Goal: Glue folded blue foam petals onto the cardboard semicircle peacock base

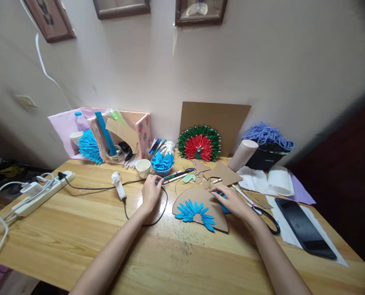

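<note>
A cardboard half-circle [190,197] lies on the table, with blue petal-shaped pieces [189,211] fanned around a small cardboard centre at its lower edge. My right hand [230,200] rests on the half-circle's right side, fingers stretched out. Something blue [224,208] shows partly under that palm. My left hand [151,191] is left of the half-circle, by the pens [176,176] and just in front of a bowl of blue pieces [162,163]. Its fingers are drawn together, and whatever they may hold is hidden.
A white glue gun [118,186] stands left, its black cord looping past my left wrist. A power strip [44,194] lies farther left. Behind are a paper cup [143,167] and a red-green peacock fan [200,143]. Scissors [270,221] and a phone [303,227] lie right.
</note>
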### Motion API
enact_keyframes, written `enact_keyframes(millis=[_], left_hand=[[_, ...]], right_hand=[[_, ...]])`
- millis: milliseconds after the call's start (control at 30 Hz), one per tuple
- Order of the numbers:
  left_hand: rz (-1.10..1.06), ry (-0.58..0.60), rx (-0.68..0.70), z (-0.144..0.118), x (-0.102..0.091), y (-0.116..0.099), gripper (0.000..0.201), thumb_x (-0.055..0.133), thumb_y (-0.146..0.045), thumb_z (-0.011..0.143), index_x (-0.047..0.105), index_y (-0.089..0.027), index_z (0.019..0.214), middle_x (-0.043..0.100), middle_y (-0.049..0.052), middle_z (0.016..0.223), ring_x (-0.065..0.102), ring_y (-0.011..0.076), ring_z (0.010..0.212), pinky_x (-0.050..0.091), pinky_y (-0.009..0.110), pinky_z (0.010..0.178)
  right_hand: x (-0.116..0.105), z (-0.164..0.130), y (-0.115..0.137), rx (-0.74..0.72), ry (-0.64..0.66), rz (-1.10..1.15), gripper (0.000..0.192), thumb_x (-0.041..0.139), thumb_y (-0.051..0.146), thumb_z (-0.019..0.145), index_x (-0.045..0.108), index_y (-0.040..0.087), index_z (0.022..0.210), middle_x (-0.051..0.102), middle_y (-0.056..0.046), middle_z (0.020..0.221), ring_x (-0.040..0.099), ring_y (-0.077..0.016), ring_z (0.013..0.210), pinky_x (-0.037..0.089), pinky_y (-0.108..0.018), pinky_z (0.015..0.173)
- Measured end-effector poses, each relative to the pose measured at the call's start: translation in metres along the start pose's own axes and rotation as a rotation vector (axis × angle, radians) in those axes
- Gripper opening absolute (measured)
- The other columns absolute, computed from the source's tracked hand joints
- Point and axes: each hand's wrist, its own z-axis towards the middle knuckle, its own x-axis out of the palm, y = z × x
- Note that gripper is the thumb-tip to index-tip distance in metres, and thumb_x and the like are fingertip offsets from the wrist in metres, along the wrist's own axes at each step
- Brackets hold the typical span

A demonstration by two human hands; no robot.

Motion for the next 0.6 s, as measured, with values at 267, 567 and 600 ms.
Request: enact_keyframes(millis=[267, 567, 600], left_hand=[[-0.582, 0.050, -0.217, -0.053, -0.072, 0.040, 0.030, 0.060, -0.042, 0.071, 0.064, -0.014, 0.079, 0.065, 0.004, 0.070, 0.060, 0.0151, 0.059, 0.048, 0.025, 0.055], [-0.550, -0.207, -0.242, -0.069, -0.134, 0.121, 0.021, 0.066, -0.034, 0.067, 0.069, -0.014, 0.074, 0.069, 0.008, 0.086, 0.063, 0.0195, 0.083, 0.050, 0.032, 0.079], [-0.537, -0.224, -0.233, -0.066, -0.138, 0.127, 0.021, 0.066, -0.034, 0.066, 0.069, -0.015, 0.074, 0.068, 0.009, 0.087, 0.062, 0.0199, 0.085, 0.049, 0.032, 0.080]], right_hand=[[0.064, -0.001, 0.101, -0.125, 0.197, 0.350, 0.022, 0.045, 0.035, 0.084, 0.063, 0.023, 0.080, 0.066, -0.004, 0.081, 0.059, -0.0195, 0.077, 0.044, -0.030, 0.069], [0.197, 0.054, 0.174, -0.164, 0.106, 0.517, 0.015, 0.048, 0.027, 0.080, 0.058, 0.020, 0.089, 0.060, -0.005, 0.088, 0.057, -0.0173, 0.075, 0.046, -0.031, 0.068], [0.208, 0.060, 0.181, -0.141, 0.071, 0.538, 0.016, 0.049, 0.028, 0.079, 0.057, 0.020, 0.091, 0.059, -0.005, 0.091, 0.057, -0.0180, 0.078, 0.046, -0.031, 0.069]])
